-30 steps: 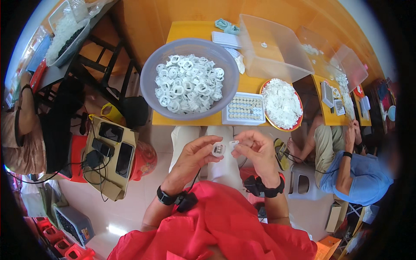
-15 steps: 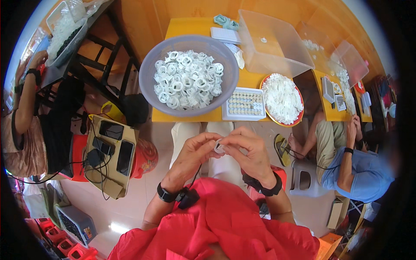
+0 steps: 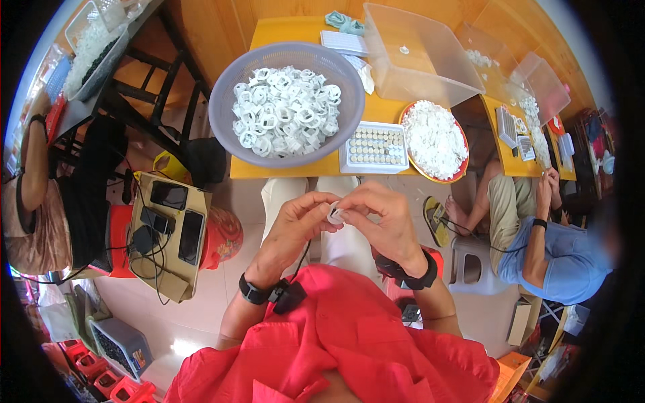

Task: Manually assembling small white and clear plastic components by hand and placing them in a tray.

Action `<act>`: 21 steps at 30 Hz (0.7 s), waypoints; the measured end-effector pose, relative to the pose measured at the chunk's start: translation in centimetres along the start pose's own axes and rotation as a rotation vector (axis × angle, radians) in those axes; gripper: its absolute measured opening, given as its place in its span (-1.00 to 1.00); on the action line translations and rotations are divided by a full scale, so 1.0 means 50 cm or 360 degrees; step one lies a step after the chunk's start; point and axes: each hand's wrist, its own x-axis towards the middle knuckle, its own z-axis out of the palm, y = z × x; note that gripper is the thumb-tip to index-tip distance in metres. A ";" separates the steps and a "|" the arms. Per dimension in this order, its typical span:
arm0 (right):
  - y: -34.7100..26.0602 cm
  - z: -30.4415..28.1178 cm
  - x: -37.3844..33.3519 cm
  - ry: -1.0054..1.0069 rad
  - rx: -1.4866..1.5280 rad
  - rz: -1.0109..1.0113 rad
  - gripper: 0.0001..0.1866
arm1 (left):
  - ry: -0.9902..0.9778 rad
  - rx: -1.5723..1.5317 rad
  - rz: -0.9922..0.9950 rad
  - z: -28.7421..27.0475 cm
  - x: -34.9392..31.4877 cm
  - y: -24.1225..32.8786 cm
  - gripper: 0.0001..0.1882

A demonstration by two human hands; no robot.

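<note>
Held above the lap (image 3: pixel 277 195), short of the tabletop (image 3: pixel 383 114): small round whitish part (image 3: pixel 334 213), pinched on its left by the left hand (image 3: pixel 296 224), on its right by the right hand (image 3: pixel 386 225); no clear long axis.

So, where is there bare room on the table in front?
A far-left patch, bordered by the purple basin and white tray; a smaller one between the clear bin and cylinder tray. Near edge: crowded by basin, cylinder tray and heaped plate.
</note>
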 end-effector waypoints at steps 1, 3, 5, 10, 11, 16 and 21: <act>0.002 0.001 -0.001 0.0002 0.0024 0.0011 -0.87 | 0.0001 -0.0001 -0.0001 0.000 0.001 -0.001 -0.76; 0.006 0.005 -0.003 0.0013 0.0018 -0.0003 -0.86 | -0.0001 -0.0002 0.0006 -0.001 0.001 -0.003 -0.76; 0.010 0.010 -0.006 0.0024 0.0010 -0.0017 -0.85 | 0.0013 -0.0003 0.0001 -0.001 -0.001 -0.003 -0.76; 0.015 0.010 -0.009 0.0050 0.0135 0.0114 -0.88 | 0.0043 -0.0002 -0.0004 -0.001 0.002 -0.007 -0.76; 0.018 0.010 -0.010 0.0048 0.0136 0.0116 -0.88 | 0.0048 0.0013 0.0001 -0.001 0.002 -0.008 -0.77; 0.015 0.005 -0.007 -0.0012 0.0064 0.0149 -0.86 | 0.0038 0.0032 0.0016 -0.003 0.002 -0.008 -0.77; 0.023 0.007 -0.006 -0.0046 0.0021 0.0062 -0.87 | 0.0051 0.0071 -0.0043 -0.005 0.000 -0.012 -0.75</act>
